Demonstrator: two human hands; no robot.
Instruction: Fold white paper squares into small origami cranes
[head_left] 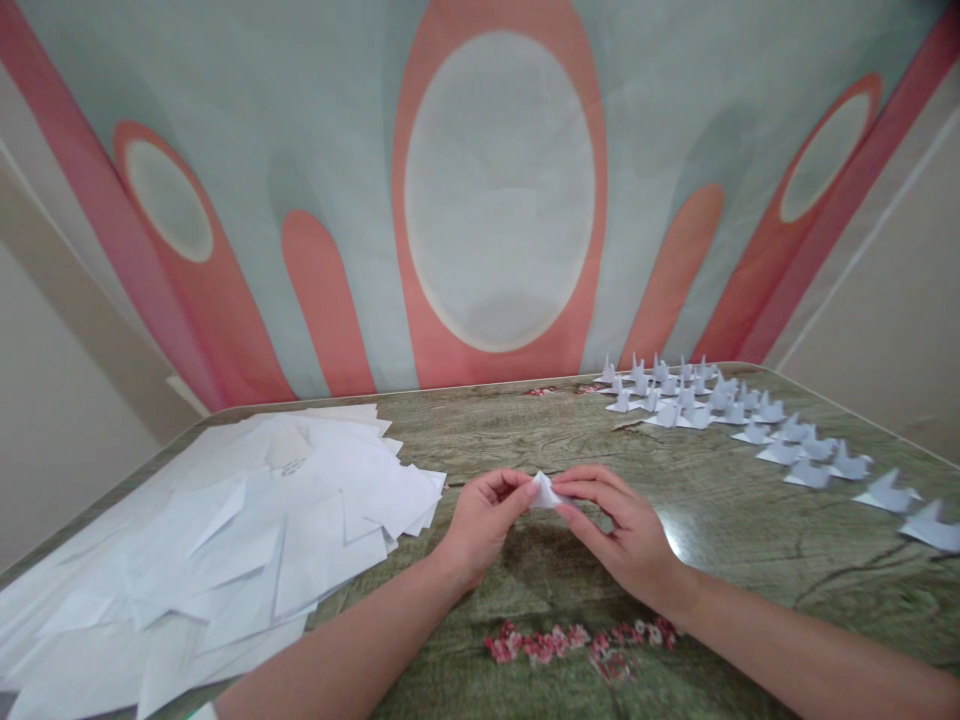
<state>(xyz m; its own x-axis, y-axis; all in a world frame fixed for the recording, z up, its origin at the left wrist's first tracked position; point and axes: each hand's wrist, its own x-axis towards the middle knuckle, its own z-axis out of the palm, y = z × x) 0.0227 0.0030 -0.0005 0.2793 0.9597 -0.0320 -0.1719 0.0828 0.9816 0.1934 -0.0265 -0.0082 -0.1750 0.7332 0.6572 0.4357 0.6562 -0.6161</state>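
Between left grip [482, 518] and right grip [628, 528]: folded paper [543, 492], edges partly hidden.

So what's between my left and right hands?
A small folded white paper, held by the left hand and right hand, in the head view.

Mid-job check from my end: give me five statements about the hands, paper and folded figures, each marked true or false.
1. The left hand and right hand both hold one small folded paper. True.
2. Loose white sheets are piled on the left side of the table. True.
3. The left hand rests on the piled sheets. False: it is to the right of the pile, at the small folded paper.
4. Folded figures stand on the right part of the table. True.
5. Those figures are red. False: they are white.
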